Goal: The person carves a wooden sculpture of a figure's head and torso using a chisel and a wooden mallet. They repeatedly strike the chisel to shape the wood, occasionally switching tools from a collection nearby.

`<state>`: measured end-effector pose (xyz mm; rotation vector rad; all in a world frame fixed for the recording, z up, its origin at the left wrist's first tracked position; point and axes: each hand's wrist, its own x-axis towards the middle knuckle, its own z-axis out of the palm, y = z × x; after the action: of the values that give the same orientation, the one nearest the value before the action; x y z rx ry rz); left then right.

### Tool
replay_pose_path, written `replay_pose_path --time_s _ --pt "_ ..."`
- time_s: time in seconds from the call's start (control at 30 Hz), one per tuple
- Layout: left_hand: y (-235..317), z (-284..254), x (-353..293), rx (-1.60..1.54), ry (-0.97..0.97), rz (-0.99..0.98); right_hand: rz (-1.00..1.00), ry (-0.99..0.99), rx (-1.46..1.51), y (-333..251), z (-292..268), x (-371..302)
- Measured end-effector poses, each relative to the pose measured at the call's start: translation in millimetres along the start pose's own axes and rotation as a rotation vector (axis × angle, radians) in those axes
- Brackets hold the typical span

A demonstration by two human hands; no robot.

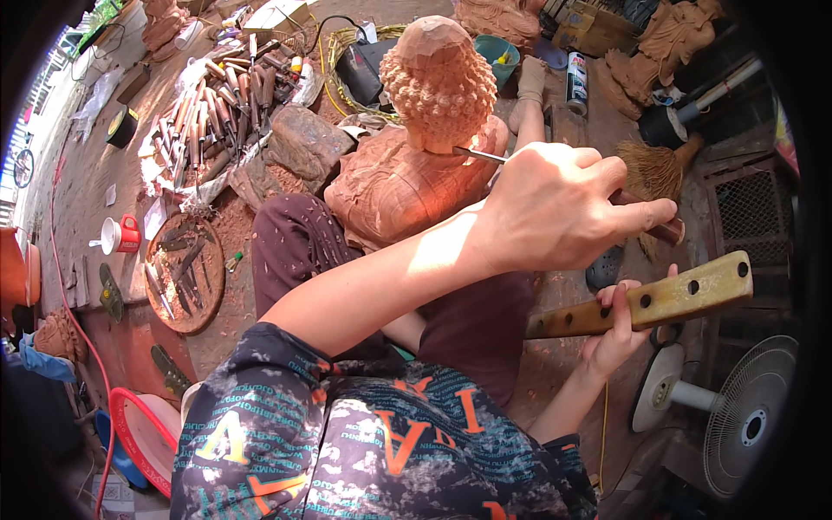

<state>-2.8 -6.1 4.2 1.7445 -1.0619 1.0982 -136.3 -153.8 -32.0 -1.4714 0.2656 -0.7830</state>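
Note:
A carved wooden figure [399, 195], its head [438, 87] covered in small curls, stands before my crossed legs. My left hand [563, 204] reaches across from the left, closed round a chisel [478, 156]. The chisel's blade tip meets the neck just under the curls. Its wooden handle end sticks out beyond my fingers. Lower right, my right hand [620, 334] has its fingers wrapped round a long, flat wooden bar [685, 292] with a row of dark holes. The bar is apart from the chisel handle.
Many chisels [217, 104] lie heaped at the upper left, near a wooden block [308, 143]. A round board [186, 269] holds several blades. A red mug [121, 234] is further left. To the right are a fan [750, 425], a straw broom [654, 169] and a spray can [576, 82].

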Motion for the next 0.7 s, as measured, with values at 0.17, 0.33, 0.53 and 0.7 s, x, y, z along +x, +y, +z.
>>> replay_pose_path --time_s 0.17,0.33,0.53,0.7 --pt "1 -1 0 -0.04 0.02 0.029 -0.062 -0.017 -0.022 7 -2 -5" --pt "-2 1 -3 0.007 0.026 0.024 -0.095 -0.004 -0.258 18 -11 -9" --pt "-7 -10 -4 -0.051 0.064 -0.021 -0.149 -0.12 -0.511 28 -18 -21" --pt "14 -16 0 -0.136 -0.031 0.016 0.02 -0.007 -0.166 27 -25 -14"
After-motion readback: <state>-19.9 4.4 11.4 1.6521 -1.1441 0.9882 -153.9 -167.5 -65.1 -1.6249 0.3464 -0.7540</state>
